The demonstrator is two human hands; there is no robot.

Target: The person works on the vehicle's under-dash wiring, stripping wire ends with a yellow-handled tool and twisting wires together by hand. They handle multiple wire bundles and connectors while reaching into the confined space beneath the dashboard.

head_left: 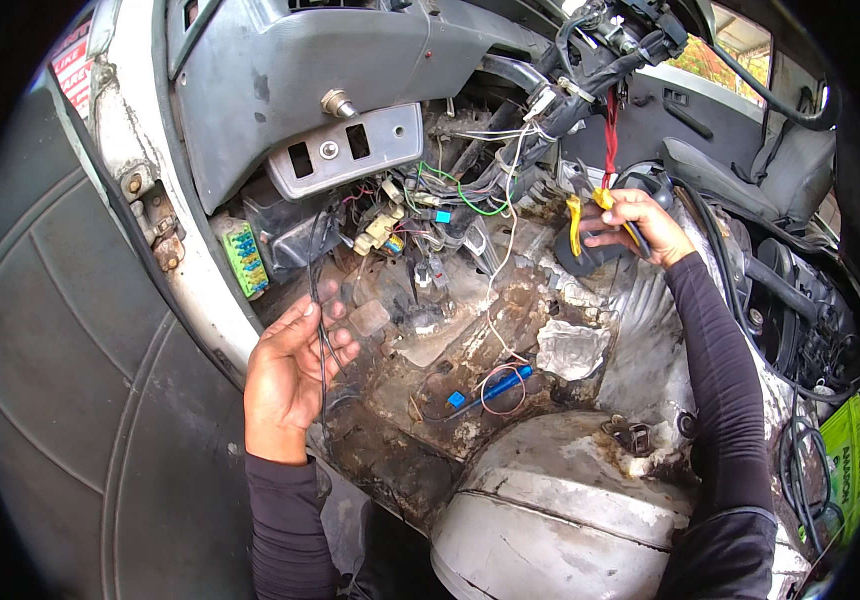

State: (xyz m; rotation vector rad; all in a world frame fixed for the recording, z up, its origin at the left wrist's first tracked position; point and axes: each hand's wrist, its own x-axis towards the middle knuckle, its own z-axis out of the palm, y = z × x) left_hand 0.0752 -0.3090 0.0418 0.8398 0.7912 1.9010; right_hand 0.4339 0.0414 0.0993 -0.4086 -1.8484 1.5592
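Loosely, the left hand (295, 360) pinches thin black wires (312, 270) below the dash (320, 70), while the right hand (658, 228) grips yellow-handled pliers (576, 226) just beside the red wires (611, 135). A hard tug could pull the black wires off whatever holds them, and a careless swing of the pliers could snag the red wires. The black wires' upper ends are lost in shadow; the pliers' tips are hard to make out behind the fingers.

Soft daylight, brightest at the window (718, 68), gives a mostly sharp view, its edges bent toward black.
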